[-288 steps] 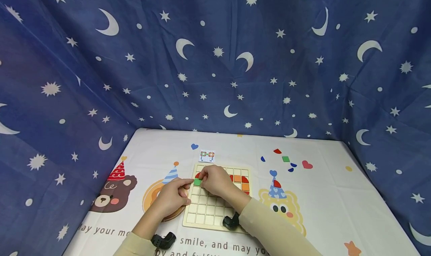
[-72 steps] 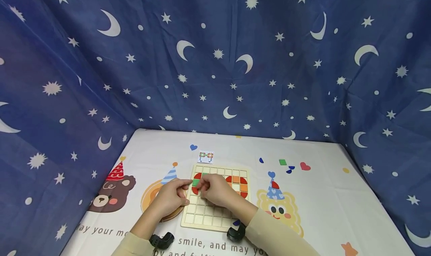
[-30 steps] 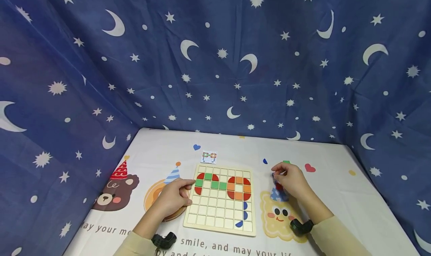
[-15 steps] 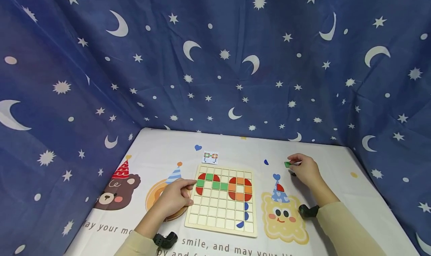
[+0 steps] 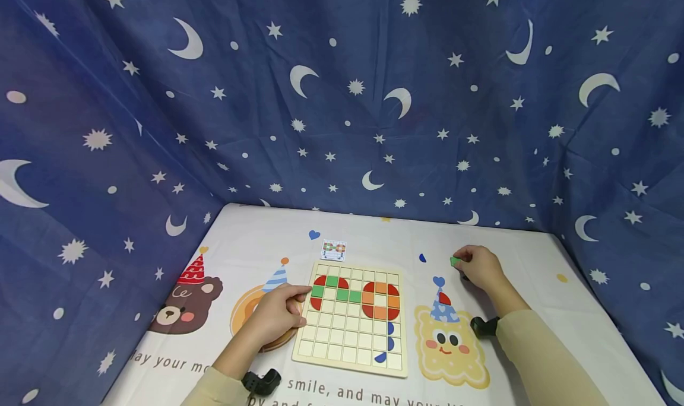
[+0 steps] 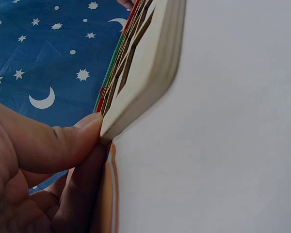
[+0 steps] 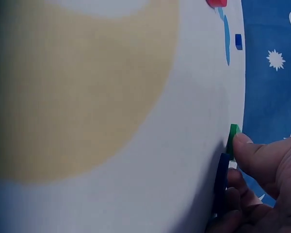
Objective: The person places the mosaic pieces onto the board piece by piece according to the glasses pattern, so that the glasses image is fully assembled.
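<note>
My left hand [image 5: 275, 314] pinches the left edge of a pale wooden grid board [image 5: 347, 338]; in the left wrist view thumb and fingers meet at the board's corner [image 6: 145, 92]. Red, green and orange tiles fill cells in its upper rows, with blue half-circle pieces down the lower right. To the board's right, my right hand [image 5: 483, 269] pinches a green square tile [image 5: 455, 262] by thumb and fingertips. The right wrist view shows this green tile [image 7: 232, 138] standing on edge, with a blue piece [image 7: 222, 179] beside the curled fingers.
A small pattern card [image 5: 333, 250] lies behind the board. A loose blue half-circle [image 5: 423, 257] and a red quarter-circle piece [image 5: 444, 298] lie right of the board. The white cloth [image 5: 561, 335] carries printed cartoons; a blue star curtain [image 5: 342, 97] stands behind.
Earlier my right hand worked over the board's upper left, where red and green tiles now show. It has since moved right and back, picking up the green tile. My left hand has stayed.
</note>
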Available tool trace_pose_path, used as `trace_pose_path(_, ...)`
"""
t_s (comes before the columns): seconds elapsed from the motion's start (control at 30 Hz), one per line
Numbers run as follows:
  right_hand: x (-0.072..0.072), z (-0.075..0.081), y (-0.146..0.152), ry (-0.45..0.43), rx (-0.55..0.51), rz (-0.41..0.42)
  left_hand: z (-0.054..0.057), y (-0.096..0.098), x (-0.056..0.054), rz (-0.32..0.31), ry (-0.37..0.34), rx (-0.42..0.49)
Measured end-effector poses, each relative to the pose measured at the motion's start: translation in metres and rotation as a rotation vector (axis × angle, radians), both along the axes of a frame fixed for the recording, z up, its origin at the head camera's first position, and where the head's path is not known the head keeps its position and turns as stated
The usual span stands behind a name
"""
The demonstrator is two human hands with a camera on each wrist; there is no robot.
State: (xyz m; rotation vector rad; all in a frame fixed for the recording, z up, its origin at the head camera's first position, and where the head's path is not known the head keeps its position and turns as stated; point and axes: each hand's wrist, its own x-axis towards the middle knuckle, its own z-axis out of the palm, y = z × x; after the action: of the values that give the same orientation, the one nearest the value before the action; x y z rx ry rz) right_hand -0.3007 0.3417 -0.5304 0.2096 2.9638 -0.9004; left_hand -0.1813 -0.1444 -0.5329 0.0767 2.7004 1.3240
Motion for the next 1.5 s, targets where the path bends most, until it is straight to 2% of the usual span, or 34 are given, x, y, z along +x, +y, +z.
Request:
trace_pose_path(0.3, 0.007, 0.003, -0.008, 0.063, -0.015, -0.019, 0.0, 0.0, 0.0, -0.003, -0.001, -0.001)
trace_pose_path(0.43, 0.012, 0.008, -0.017, 0.095, -0.049, -0.037, 0.0, 0.0, 0.0, -0.005, -0.001, -0.009)
trace_pose_path(0.53, 0.016, 0.013, -0.026, 0.106, -0.076, -0.021, 0.0, -0.001, 0.0, -0.005, -0.005, -0.006)
trace_pose_path(0.77, 0.026, 0.026, -0.052, 0.027, -0.218, 0.009, 0.0, -0.001, 0.0, -0.005, -0.005, 0.001)
trace_pose_path(0.93, 0.034, 0.03, -0.076, 0.006, -0.258, 0.047, 0.0, 0.0, 0.0, -0.005, -0.004, -0.006)
trace_pose_path(1.17, 0.045, 0.033, -0.108, 0.017, -0.317, 0.145, 0.001, 0.001, 0.0, -0.006, -0.004, -0.006)
trace_pose_path(1.5, 0.065, 0.032, -0.158, -0.031, -0.392, 0.209, 0.001, 0.001, 0.001, -0.007, -0.004, -0.01)
